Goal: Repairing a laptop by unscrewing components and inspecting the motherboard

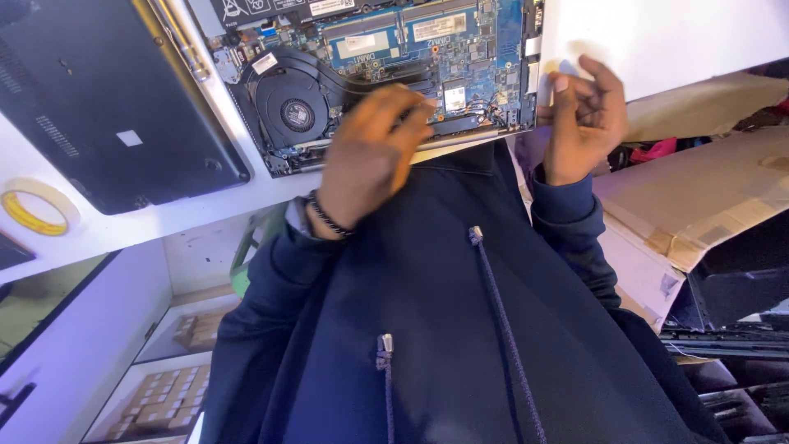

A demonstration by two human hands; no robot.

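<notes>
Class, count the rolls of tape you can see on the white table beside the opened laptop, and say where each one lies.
1. The single roll of tape lies flat at the table's left edge, beside the removed black laptop cover. Others may sit outside the view.

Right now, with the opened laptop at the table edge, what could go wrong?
1. The left hand hovers bare over the exposed circuit board; a touch may harm parts or tug the thin wires.
2. The laptop lies at the table edge against the body; a nudge might shift it.
</notes>
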